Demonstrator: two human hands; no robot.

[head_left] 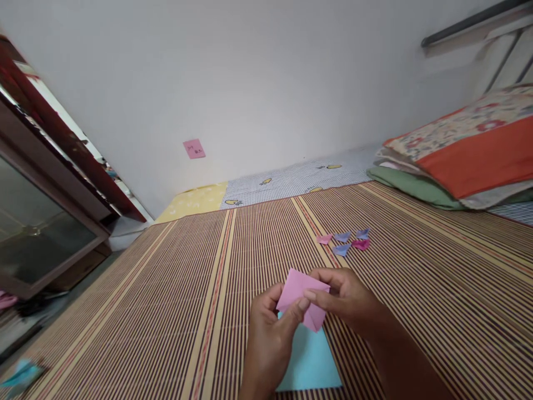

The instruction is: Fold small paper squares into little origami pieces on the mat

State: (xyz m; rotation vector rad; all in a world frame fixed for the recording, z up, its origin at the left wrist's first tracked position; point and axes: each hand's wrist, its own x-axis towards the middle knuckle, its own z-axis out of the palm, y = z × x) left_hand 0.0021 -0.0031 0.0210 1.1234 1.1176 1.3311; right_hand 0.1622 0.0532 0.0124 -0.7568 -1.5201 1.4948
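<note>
Pink folded paper (296, 286) is held between our two hands, turned so that one corner points up and away from us. Our left hand (270, 328) pinches it from the left, thumb on the face and fingers curled behind; our right hand (350, 295) grips it from the right in a narrow pinch, its thumb laid near the middle, close to the tip of the other thumb. We see crease lines toward the lower corner. Below and partly hidden by our hands, a blue sheet (311, 364) lies on the striped mat (170, 322), and at our far lower left we have a teal paper piece (21, 373). Beyond our hands, five small folded pieces (342, 237) rest near one another on the mat: one pink, one magenta, three bluish. Farther off to the right we see a stack of folded bedding (478, 158), with orange, floral and green layers, while past the mat's far edge run a yellow cloth (194, 201) and a checked cloth (278, 184). Behind them, a pink note (194, 149) with dark writing is on the white wall (291, 78)
</note>
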